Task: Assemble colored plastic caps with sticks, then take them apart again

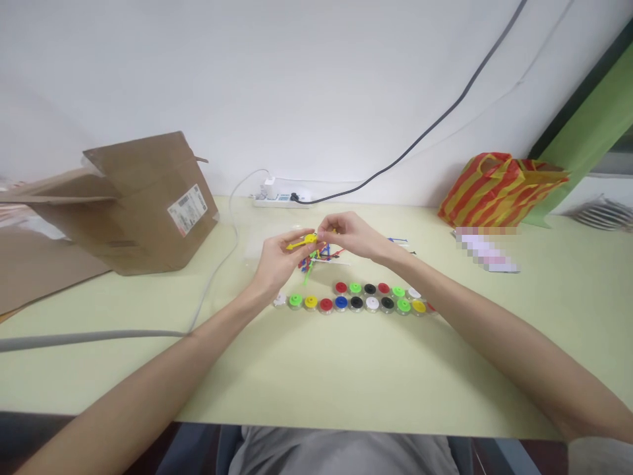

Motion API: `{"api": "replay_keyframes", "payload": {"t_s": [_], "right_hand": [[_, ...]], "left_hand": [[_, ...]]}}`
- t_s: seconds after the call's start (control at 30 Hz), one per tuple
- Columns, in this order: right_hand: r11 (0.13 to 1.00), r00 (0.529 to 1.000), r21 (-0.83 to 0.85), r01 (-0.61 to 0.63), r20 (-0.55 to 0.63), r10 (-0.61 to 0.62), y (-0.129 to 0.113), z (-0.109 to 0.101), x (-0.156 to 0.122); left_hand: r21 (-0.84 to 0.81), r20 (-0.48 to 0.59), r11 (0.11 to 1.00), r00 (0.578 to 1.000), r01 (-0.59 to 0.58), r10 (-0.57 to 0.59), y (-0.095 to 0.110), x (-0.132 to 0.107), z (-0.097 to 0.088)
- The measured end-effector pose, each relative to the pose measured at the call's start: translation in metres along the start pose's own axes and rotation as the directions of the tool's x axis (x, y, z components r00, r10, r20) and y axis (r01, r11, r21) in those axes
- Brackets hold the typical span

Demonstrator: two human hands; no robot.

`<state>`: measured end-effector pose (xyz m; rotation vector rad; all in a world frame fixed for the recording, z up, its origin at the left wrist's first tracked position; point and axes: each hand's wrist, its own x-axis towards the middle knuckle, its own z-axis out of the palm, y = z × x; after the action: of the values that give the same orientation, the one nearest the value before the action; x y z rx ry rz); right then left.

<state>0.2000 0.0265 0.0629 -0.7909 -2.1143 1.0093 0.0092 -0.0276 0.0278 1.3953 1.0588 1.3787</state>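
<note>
My left hand (281, 260) is closed in a pinch on a yellow plastic arrow spinner (302, 241), its pointed tip toward the left. My right hand (349, 234) meets it at the arrow's right end, thumb and fingers pressed together; what lies between them is too small to make out. Beneath both hands is a loose pile of coloured arrows (326, 254) in red, blue, green, black and white, partly hidden by the fingers. Nearer to me, two rows of small round discs on clear bases, among them a blue disc (341, 302), lie below the pile.
An open cardboard box (148, 204) stands at the left. Against the wall lies a power strip (283, 200) with a black cable (420, 140); a grey cable (99, 339) crosses the left side. At the right back are a striped bag (487, 191) and a blurred packet (487, 252).
</note>
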Motion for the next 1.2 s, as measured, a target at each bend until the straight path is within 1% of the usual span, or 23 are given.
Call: {"api": "replay_keyframes", "payload": {"t_s": [0.13,0.3,0.4,0.5,0.6,0.7,0.77,0.83,0.87,0.93,1.0,1.07,1.13,1.2], "right_hand": [[1.000,1.000,-0.014,0.000,0.017,0.000,0.002,0.000,0.001],[0.986,0.998,-0.159,0.055,0.004,-0.055,-0.008,0.002,-0.002],[0.972,0.996,-0.217,0.089,-0.001,-0.092,-0.014,0.002,-0.004],[0.969,0.995,-0.226,0.103,0.013,-0.103,-0.016,0.001,-0.005],[0.964,0.993,-0.238,0.115,0.033,-0.110,-0.020,0.001,-0.005],[0.952,0.990,-0.271,0.140,0.038,-0.134,-0.028,-0.006,-0.007],[0.943,0.989,-0.303,0.137,-0.005,-0.145,-0.033,-0.018,-0.015],[0.937,0.988,-0.340,0.087,-0.092,-0.125,-0.032,-0.035,-0.033],[0.934,0.984,-0.356,0.041,-0.149,-0.100,-0.029,-0.045,-0.045],[0.935,0.971,-0.343,-0.090,-0.240,0.005,-0.016,-0.066,-0.074],[0.931,0.949,-0.293,-0.218,-0.287,0.132,0.002,-0.083,-0.104],[0.920,0.916,-0.207,-0.333,-0.303,0.264,0.022,-0.095,-0.128],[0.915,0.908,-0.152,-0.373,-0.265,0.326,0.040,-0.099,-0.144],[0.904,0.901,-0.134,-0.407,-0.220,0.373,0.052,-0.098,-0.150]], "left_hand": [[0.023,0.027,1.000,1.000,0.011,-0.012,-0.003,0.000,-0.001],[0.010,0.029,0.998,0.998,-0.055,0.055,-0.001,0.000,-0.002],[0.073,0.026,0.994,0.996,-0.086,0.084,0.003,0.000,-0.002],[0.157,0.015,0.980,0.993,-0.122,0.121,0.005,0.000,-0.002],[0.174,0.014,0.977,0.992,-0.125,0.125,0.007,-0.001,-0.003],[0.153,0.062,0.983,0.994,-0.103,0.094,0.009,-0.002,-0.002],[0.138,0.107,0.986,0.992,-0.089,0.074,0.009,-0.003,-0.001],[0.137,0.122,0.987,0.990,-0.084,0.067,0.008,-0.004,0.001],[0.141,0.120,0.986,0.991,-0.083,0.066,0.007,-0.004,0.001],[0.151,0.112,0.985,0.992,-0.081,0.064,0.005,-0.003,0.002],[0.164,0.105,0.983,0.993,-0.079,0.062,0.005,-0.003,0.003],[0.176,0.101,0.982,0.993,-0.075,0.058,0.005,-0.004,0.003],[0.184,0.099,0.980,0.994,-0.068,0.051,0.007,-0.005,0.004],[0.194,0.096,0.979,0.994,-0.066,0.048,0.007,-0.005,0.004]]}}
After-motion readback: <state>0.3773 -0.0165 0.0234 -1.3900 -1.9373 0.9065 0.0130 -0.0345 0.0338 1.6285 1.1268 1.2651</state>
